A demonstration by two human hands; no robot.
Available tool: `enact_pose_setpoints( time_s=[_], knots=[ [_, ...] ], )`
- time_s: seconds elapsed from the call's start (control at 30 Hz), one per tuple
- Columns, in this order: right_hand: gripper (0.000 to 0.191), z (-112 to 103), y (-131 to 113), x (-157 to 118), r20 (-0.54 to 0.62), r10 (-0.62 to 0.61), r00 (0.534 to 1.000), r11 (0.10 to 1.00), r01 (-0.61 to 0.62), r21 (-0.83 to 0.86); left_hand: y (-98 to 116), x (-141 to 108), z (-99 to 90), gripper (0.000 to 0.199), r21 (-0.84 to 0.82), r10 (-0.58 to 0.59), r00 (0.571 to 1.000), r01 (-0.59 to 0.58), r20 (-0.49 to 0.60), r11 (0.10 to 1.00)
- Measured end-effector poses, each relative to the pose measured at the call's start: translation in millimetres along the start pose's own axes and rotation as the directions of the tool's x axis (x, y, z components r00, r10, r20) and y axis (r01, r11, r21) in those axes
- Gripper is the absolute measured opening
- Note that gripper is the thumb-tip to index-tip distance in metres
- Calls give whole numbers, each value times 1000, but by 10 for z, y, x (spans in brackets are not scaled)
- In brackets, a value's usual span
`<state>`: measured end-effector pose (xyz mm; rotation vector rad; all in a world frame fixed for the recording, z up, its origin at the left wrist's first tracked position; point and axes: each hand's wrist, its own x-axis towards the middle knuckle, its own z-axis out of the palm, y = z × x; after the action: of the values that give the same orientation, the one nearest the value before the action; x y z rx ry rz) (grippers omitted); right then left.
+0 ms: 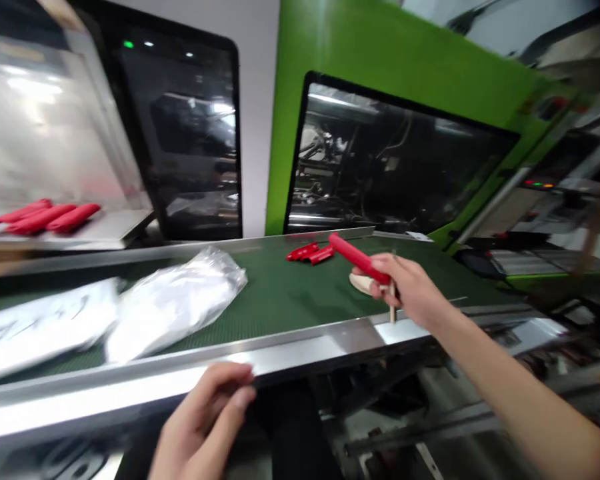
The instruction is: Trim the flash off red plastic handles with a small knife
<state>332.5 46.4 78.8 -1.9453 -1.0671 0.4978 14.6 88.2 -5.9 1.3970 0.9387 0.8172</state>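
My right hand [405,283] is closed on a red tube [355,257], which it holds above the green belt [275,293]. A thin tan stick-like tool [393,307] is also in that hand, pointing down. Just behind the fingers a pale oval object [361,283] lies on the belt. Several short red pieces [310,253] rest to the left of the held tube's far end. My left hand [207,420] is in front of the belt's metal edge, fingers curled with a gap between thumb and fingertips, and nothing shows between them.
Clear plastic bags [175,303] and a white bag with dark markings [50,327] lie on the belt's left part. Red tubes [55,217] sit on a shelf at the far left. Behind the belt stands a green machine [380,47] with a dark window. The metal rail [300,347] runs along the front.
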Motion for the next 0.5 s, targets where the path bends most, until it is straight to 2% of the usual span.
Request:
enact_pose_setpoints(
  time_s=[0.07, 0.1, 0.17, 0.23, 0.3, 0.4, 0.5],
  knots=[
    [49, 254, -11, -601, 163, 2, 987, 987, -28, 159, 89, -133, 207, 31, -160, -10, 999, 18, 48, 987],
    [46, 388, -6, -888, 291, 29, 956, 917, -142, 374, 124, -203, 287, 34, -267, 19, 999, -12, 25, 964],
    [42, 645, 10, -1378, 498, 58, 865, 738, -373, 562, 146, -356, 380, 44, -470, 37, 999, -32, 3, 882],
    [38, 874, 31, -1723, 622, 85, 778, 572, -550, 609, 96, -532, 372, 40, -574, 8, 1000, -12, -10, 818],
    [36, 1066, 71, -1939, 679, 115, 725, 492, -635, 595, 1, -734, 283, 35, -614, -58, 998, 34, -19, 788],
    [38, 1256, 163, -2136, 733, 98, 673, 511, -666, 543, -138, -1034, 103, 34, -643, -154, 988, 99, -30, 760],
    [41, 1333, 250, -2275, 716, 88, 692, 583, -619, 527, -231, -1259, -21, 22, -648, -189, 982, 134, -16, 749]
  ],
)
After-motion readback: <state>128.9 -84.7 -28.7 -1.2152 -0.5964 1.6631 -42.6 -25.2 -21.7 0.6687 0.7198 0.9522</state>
